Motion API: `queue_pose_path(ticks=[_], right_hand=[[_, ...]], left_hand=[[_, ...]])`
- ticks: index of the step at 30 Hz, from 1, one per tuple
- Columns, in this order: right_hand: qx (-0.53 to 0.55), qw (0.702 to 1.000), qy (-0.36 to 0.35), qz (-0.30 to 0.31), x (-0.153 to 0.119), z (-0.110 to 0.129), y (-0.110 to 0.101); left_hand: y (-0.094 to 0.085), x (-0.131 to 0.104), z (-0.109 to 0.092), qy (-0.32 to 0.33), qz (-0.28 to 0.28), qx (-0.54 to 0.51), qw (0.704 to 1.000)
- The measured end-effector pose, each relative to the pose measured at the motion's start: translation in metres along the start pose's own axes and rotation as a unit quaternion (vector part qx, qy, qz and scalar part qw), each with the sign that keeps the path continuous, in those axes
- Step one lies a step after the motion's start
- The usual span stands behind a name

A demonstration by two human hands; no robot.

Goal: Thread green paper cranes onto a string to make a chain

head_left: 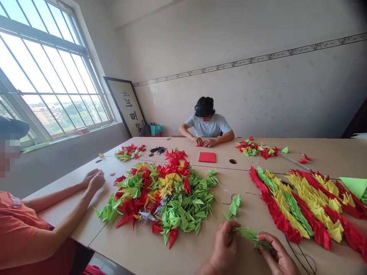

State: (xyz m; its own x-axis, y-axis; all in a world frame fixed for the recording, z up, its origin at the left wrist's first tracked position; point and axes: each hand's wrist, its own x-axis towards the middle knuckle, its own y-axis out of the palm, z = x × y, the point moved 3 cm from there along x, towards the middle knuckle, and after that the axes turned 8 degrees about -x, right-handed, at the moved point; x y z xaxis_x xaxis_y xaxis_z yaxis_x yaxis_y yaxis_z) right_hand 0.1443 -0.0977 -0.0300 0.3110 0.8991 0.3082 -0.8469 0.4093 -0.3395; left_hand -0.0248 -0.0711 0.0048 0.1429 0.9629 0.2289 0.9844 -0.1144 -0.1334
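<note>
A green folded paper crane (248, 234), somewhat blurred, is held between my two hands near the table's front edge. My left hand (224, 244) pinches its left end between thumb and fingers. On its right end, my right hand (277, 253) has thumb and forefinger closed. Just beyond my left hand lie a few green cranes (235, 205) in a short row with a dark thread beside them. A large mixed heap of paper cranes (186, 204), green, red and yellow, spreads to the left. Strung rows of cranes (298, 210) lie to the right, dark strings trailing toward my right hand.
Across the table (137, 252), a person (210, 124) works on red paper beside a red paper stack (207, 157). Another person's hands (94, 179) rest at left. Smaller crane piles (130, 152) and black string (158, 150) lie farther back. The tabletop has a round hole (233, 161).
</note>
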Motion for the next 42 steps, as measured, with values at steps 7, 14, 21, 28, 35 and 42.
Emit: queue_pose_path(ticks=[7, 14, 21, 28, 35, 42], right_hand=[[-0.027, 0.996, -0.082, 0.024, -0.001, 0.012, -0.002], [-0.023, 0.998, -0.039, 0.044, -0.004, 0.003, 0.000], [0.010, 0.995, 0.039, 0.089, -0.005, -0.005, 0.003], [-0.021, 0.996, 0.008, 0.085, -0.004, 0.001, 0.002], [-0.097, 0.994, -0.027, 0.046, -0.003, 0.005, -0.003], [-0.087, 0.995, -0.029, 0.039, -0.004, 0.001, -0.002]], left_hand=[[0.001, 0.000, -0.005, 0.016, 0.004, 0.037, 0.999], [0.004, 0.002, -0.005, 0.000, 0.031, 0.056, 0.998], [0.004, 0.002, -0.004, -0.035, 0.033, 0.050, 0.998], [0.005, 0.002, -0.002, -0.016, 0.047, 0.032, 0.998], [0.002, 0.003, -0.007, -0.033, 0.004, 0.049, 0.998], [0.002, 0.003, -0.007, 0.046, 0.007, 0.050, 0.998]])
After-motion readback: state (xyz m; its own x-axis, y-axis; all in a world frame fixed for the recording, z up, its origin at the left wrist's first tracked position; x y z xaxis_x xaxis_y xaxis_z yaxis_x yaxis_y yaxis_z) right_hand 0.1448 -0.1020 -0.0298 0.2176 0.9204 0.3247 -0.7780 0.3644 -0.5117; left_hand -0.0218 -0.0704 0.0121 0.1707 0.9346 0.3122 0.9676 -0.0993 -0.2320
